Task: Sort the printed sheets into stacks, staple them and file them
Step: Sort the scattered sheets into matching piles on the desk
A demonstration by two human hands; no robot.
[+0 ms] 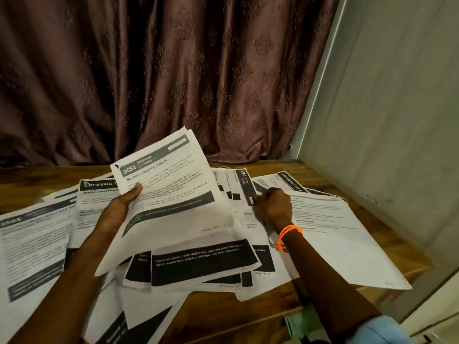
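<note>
Two hands were in view over a wooden table (335, 184) littered with loose printed sheets (330, 234). Left hand (119, 207) gripped a raised bundle of sheets (171, 194), thumb on top, top page reading "2652 Screen Cleaning Check". Right hand (274, 203), orange wristband (288, 235) on the wrist, rested fingers curled on the sheets at centre right; couldn't tell whether it pinched one. More sheets overlapped at left and near edge. Brown curtain (161, 70) hung behind, wall (397, 108) at right.
</note>
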